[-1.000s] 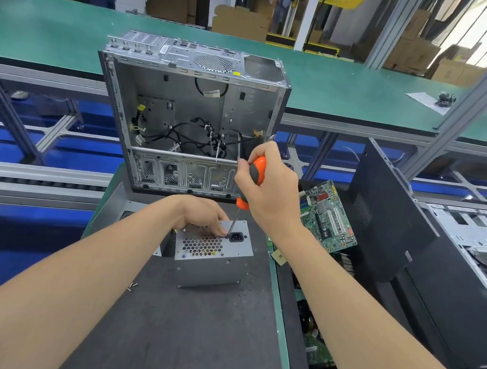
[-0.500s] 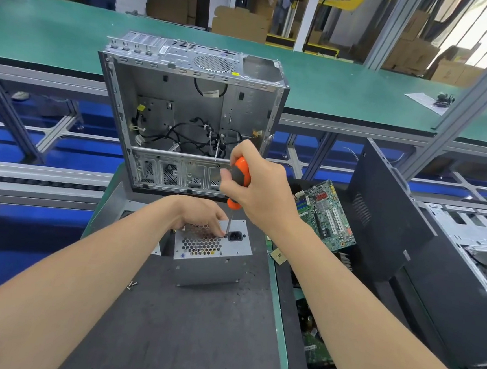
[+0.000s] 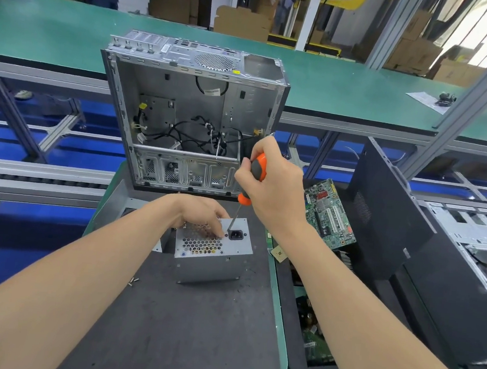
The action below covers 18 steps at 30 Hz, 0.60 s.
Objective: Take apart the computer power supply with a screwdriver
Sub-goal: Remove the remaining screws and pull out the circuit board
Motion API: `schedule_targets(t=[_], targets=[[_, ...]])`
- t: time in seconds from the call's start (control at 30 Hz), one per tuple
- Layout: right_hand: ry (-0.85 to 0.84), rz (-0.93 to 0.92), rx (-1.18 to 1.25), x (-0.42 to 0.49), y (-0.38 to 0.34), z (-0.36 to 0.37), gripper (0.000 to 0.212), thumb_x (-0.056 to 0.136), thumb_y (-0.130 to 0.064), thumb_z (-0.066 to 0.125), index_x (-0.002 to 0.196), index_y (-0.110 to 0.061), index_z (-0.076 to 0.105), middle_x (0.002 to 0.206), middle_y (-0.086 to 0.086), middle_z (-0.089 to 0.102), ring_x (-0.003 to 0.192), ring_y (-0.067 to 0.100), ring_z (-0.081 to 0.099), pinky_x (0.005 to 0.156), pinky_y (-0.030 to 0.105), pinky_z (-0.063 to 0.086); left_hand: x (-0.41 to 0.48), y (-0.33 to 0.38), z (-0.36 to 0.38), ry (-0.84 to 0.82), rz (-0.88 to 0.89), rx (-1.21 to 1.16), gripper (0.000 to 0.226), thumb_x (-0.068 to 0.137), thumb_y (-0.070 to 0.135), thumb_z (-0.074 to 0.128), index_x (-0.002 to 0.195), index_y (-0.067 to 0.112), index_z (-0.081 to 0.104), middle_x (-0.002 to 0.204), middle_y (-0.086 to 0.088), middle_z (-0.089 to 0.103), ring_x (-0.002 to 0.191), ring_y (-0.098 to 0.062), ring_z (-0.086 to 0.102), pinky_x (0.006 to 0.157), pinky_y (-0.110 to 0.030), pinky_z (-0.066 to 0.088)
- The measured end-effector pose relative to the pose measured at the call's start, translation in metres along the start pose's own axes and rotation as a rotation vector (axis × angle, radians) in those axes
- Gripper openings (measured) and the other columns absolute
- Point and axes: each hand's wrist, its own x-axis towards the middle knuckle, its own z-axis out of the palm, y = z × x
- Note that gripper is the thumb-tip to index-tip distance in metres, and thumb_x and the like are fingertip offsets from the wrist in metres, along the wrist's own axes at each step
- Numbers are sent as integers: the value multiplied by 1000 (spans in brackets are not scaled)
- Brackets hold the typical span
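Note:
A grey metal power supply (image 3: 211,265) stands on the dark work mat (image 3: 182,326), its honeycomb vent and black power socket facing up. My left hand (image 3: 201,214) rests on its top face, fingers bent over the vent beside the socket. My right hand (image 3: 274,187) grips the orange and grey handle of a screwdriver (image 3: 249,185). The shaft points down and its tip meets the top face just left of the socket.
An open, gutted computer case (image 3: 192,115) stands right behind the power supply. Loose screws (image 3: 133,281) lie on the mat at the left. A green motherboard (image 3: 329,214) lies in a bin at the right, next to black case panels (image 3: 387,214).
My right hand and the screwdriver handle shifted a little left, then back to the right, with the tip staying by the socket. The left hand has stayed on the power supply.

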Motion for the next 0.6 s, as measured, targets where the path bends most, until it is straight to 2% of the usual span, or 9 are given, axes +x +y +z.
schedule_targets(t=[0.07,0.2,0.27,0.33,0.43,0.6], targets=[[9,4,-10,1,1,0,15,96,-21,59,91,-15,45,57,-4,38,49,16,46,51,41,49,3,-1,0,24,-5,13,25,92,12,76,98,35,67,86,8,79,81,-6,74,72,-27,60],[19,5,-22,0,4,3,16,96,-22,60,91,-17,45,56,-6,37,51,14,43,52,35,47,4,-1,0,30,-21,-9,28,91,14,78,94,39,66,79,21,77,86,1,69,67,-18,59],[18,5,-26,-1,4,4,17,96,-21,61,91,-17,46,56,-7,36,52,14,44,52,31,45,3,0,1,24,-19,-14,25,91,14,77,98,36,69,87,13,80,87,-3,71,63,-17,59],[13,8,-17,-2,5,5,16,96,-22,60,91,-18,45,57,-5,37,51,15,46,52,35,46,0,1,2,15,-14,-23,20,91,13,77,102,30,73,92,4,79,82,-8,73,60,-22,59],[3,10,-5,-2,6,5,16,96,-23,59,92,-18,45,58,-4,40,52,16,51,52,39,49,-2,2,3,19,-7,-6,18,91,14,77,103,27,74,94,3,79,84,-10,73,65,-24,57],[11,-6,-46,-3,7,8,17,97,-24,62,93,-19,46,59,-10,37,54,13,47,52,31,47,-4,3,3,10,13,9,18,93,14,76,108,24,74,110,2,77,97,-12,69,78,-24,53]])
